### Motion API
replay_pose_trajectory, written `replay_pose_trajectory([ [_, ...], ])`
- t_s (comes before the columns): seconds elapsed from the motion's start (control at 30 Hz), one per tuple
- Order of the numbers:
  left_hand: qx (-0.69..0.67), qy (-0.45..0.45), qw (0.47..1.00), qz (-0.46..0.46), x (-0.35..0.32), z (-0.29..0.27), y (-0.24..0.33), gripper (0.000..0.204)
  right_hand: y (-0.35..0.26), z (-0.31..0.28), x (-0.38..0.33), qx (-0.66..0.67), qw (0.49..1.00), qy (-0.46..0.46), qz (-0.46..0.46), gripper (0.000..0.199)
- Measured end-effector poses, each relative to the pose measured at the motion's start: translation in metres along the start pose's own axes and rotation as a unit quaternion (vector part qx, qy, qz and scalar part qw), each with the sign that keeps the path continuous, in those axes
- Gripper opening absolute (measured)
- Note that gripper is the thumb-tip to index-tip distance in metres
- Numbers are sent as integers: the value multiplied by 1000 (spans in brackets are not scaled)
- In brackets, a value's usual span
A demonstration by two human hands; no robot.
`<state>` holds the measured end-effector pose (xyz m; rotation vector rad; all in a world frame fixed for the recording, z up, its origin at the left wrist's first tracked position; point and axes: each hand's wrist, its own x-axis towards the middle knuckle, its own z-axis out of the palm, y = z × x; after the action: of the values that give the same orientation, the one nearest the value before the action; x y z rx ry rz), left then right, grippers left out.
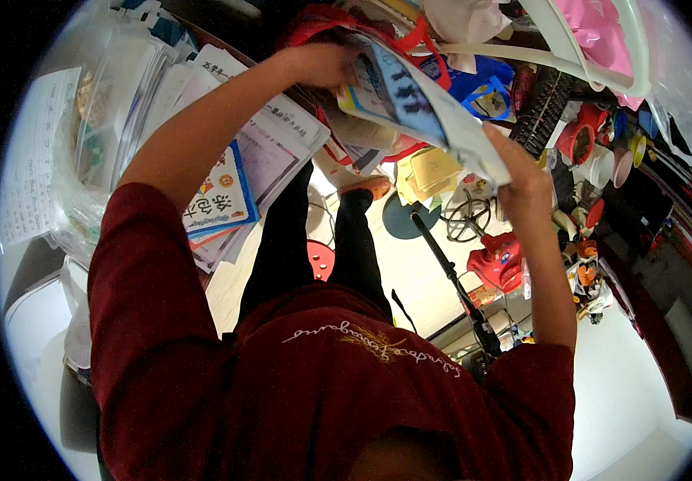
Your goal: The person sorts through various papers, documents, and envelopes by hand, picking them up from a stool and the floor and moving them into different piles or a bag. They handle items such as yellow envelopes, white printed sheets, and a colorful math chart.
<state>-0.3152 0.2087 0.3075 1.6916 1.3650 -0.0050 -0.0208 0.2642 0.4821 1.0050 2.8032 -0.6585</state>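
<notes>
- Above the cluttered floor, at arm's reach in front of the person, a thin white-backed booklet with a blue and black printed cover [418, 104] is held up flat and tilted, one hand at each end.
- Left hand [322, 64] reaches forward and closes on the far upper end of the booklet; the fingers are hidden behind the pages, so how tightly they press cannot be told, though the hand clearly bears that end.
- Right hand [522, 172] grips the near lower corner, thumb on top and fingers curled under, pinching the edge; holding both ends probably keeps the floppy sheets from sagging.
- Just behind the booklet's far end sits a red-handled bag [330, 24], its opening toward the left hand.
- To the left, a slanted stack of white printed papers and workbooks in clear plastic sleeves [234, 152] leans in overlapping layers, a blue-bordered workbook [219, 200] on the near side.
- Below the booklet lie a pale yellow plastic box [430, 170], a red plastic toy [500, 260] and a black pole on a round dark base [442, 256].
- To the right, small coloured cups and pots [594, 152] crowd a dark shelf, well apart from both hands.
- Both forearms wear dark red sleeves pushed back.
</notes>
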Motion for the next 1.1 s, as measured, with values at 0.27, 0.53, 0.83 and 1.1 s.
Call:
replay_pose_trajectory([
  [0.27,193,-2,980,49,-45,29,41,69,7,-10,42,17,995,12,97,40],
  [0.53,108,48,991,55,-34,40,36,30,-19,19,58,-71,997,-33,-9,48],
  [0.83,120,3,992,49,-38,2,44,22,-6,119,140,-152,985,-23,-79,45],
  [1.1,177,22,979,99,-35,37,18,27,44,88,169,-131,991,-35,-19,31],
])
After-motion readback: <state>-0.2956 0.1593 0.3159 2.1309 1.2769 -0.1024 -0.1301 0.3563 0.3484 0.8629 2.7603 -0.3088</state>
